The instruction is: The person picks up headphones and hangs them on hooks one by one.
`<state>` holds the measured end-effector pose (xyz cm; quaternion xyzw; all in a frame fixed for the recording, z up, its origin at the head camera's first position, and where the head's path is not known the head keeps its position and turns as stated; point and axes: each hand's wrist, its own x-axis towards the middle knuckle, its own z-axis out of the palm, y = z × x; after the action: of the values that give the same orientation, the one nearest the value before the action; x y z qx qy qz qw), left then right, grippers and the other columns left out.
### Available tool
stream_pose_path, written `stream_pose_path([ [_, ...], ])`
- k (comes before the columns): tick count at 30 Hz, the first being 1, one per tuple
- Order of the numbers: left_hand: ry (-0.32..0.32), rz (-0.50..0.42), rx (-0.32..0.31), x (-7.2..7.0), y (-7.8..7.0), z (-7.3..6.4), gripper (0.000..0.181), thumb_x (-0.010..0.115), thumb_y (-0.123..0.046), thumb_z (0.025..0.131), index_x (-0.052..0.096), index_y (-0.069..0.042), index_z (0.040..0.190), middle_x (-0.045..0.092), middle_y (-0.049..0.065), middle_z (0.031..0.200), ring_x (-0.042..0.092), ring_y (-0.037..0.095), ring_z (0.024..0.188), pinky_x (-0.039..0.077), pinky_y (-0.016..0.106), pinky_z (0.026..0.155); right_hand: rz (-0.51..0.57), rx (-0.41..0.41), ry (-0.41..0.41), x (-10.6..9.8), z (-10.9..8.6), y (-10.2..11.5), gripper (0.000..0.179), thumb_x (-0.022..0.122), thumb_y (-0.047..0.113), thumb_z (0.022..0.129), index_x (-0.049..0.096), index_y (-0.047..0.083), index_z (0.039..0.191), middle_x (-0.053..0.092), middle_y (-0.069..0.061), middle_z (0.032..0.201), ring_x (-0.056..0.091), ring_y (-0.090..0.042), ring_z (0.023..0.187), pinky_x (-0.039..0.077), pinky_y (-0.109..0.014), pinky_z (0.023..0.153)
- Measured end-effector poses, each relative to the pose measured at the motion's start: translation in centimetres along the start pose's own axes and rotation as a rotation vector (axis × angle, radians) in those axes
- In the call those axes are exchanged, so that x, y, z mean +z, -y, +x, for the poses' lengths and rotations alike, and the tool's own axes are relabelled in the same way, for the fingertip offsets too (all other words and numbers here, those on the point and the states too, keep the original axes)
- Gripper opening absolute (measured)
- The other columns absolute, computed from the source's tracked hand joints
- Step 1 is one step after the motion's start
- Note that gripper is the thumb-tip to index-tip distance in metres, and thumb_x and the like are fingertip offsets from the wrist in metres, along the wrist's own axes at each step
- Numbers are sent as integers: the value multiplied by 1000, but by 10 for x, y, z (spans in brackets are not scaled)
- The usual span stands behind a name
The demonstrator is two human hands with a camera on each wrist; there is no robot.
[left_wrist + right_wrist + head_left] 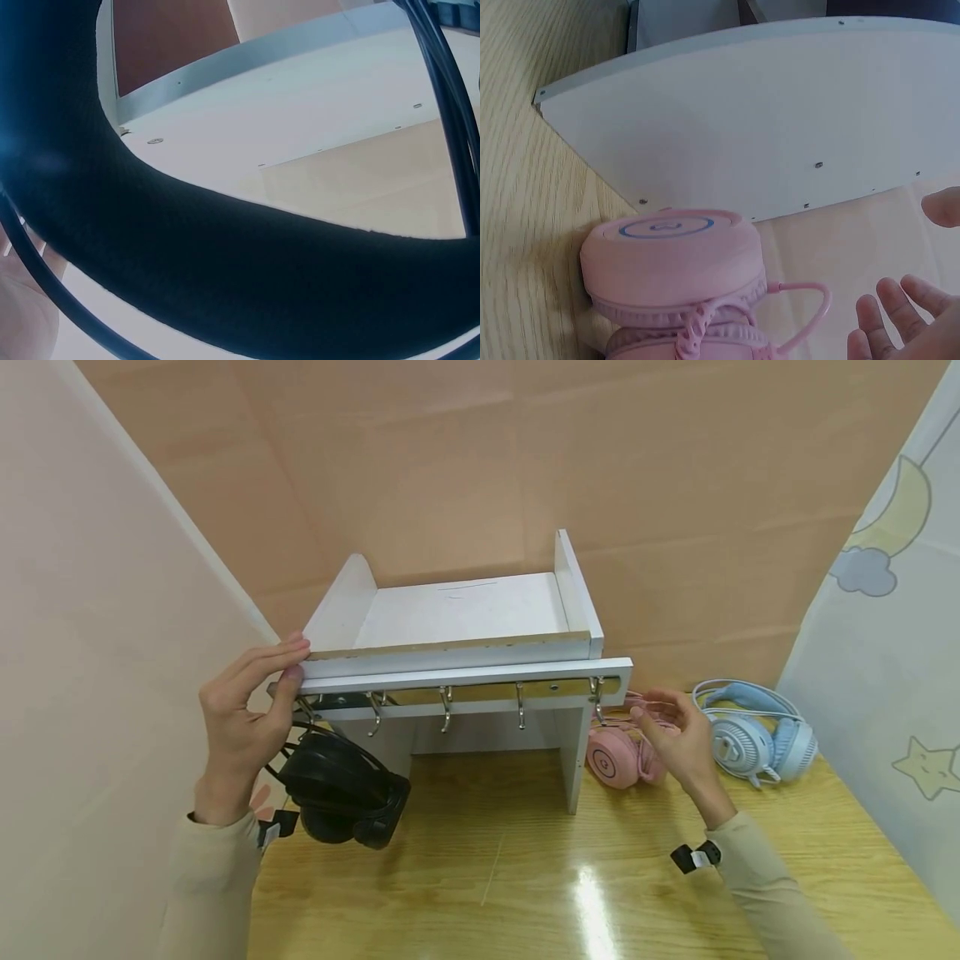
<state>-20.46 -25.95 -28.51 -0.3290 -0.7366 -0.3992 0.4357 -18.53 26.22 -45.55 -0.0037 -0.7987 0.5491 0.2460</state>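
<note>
My left hand (251,710) rests against the left end of a white hook rail (465,677), its fingers extended over the shelf's corner and the thumb along the front. Just below it, black headphones (341,785) hang tilted at the leftmost hook; their thick dark headband (225,247) fills much of the left wrist view. On the right, my other hand (682,743) reaches over pink headphones (615,758), thumb and fingers apart with nothing between them. Those lie on the wooden table beside the shelf's right side panel (705,127), with a pink cable looped over the earcups.
A white shelf (465,610) stands at the back of the wooden table (450,877). Several metal hooks (521,706) stick out from its rail. Light blue headphones (757,739) lie at the far right, near a wall with moon and star pictures.
</note>
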Motion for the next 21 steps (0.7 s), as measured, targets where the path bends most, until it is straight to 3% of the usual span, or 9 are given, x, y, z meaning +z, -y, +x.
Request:
stream_pose_path([
  [5, 2, 5, -6, 0, -5, 2, 22, 68, 16, 89, 79, 11, 108, 78, 30, 108, 74, 12, 121, 55, 26, 110, -46, 6, 9, -2, 6, -4, 43, 78, 16, 97, 66, -1, 135, 70, -16, 127, 62, 5, 103, 49, -16, 94],
  [11, 2, 12, -13, 0, -14, 3, 24, 66, 19, 88, 78, 13, 107, 77, 31, 108, 73, 9, 121, 55, 24, 110, -98, 31, 50, -6, 12, -11, 46, 75, 26, 100, 64, 0, 137, 67, -22, 135, 60, 3, 107, 50, -17, 95],
  [15, -6, 8, -12, 1, -18, 5, 23, 66, 19, 87, 78, 13, 106, 77, 32, 107, 74, 9, 120, 55, 24, 110, -134, 73, 87, -9, 17, -17, 53, 73, 36, 101, 61, 2, 140, 64, -23, 139, 60, -6, 111, 48, -13, 89],
  [21, -13, -4, -7, 2, -16, 5, 22, 66, 19, 88, 79, 13, 105, 77, 32, 105, 75, 10, 119, 56, 26, 110, -153, 121, 128, -15, 24, -28, 61, 70, 40, 102, 57, 0, 146, 59, -27, 146, 62, -37, 125, 44, -8, 86],
])
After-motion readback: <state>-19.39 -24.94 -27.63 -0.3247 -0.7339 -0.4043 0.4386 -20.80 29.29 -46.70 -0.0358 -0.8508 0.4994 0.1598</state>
